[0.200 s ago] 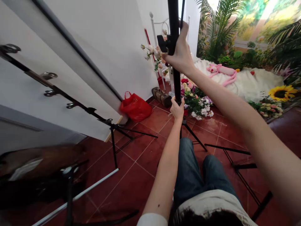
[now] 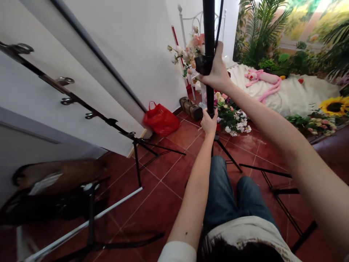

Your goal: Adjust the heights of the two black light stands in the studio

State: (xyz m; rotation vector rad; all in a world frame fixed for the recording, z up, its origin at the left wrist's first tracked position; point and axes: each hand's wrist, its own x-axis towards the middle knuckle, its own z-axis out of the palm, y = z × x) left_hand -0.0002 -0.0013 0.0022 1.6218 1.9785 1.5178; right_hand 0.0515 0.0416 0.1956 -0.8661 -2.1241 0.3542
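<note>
A black light stand rises upright in front of me, its tripod legs on the floor beyond my knees. My right hand is closed around the pole just below a black clamp collar, the thumb across the near side and the fingers partly hidden behind. Lower down, my left hand grips the same pole with fingers and thumb around it. A thin black cable runs beside the upper pole. The stand's top is out of view.
Another black stand with clips leans across the left. A red bag sits by the wall. Stand legs spread at right. A white pole lies lower left. Flowers and a draped bed are ahead.
My right hand and the clamp collar have come down, closer to my left hand, which keeps its grip. The view has shifted slightly.
</note>
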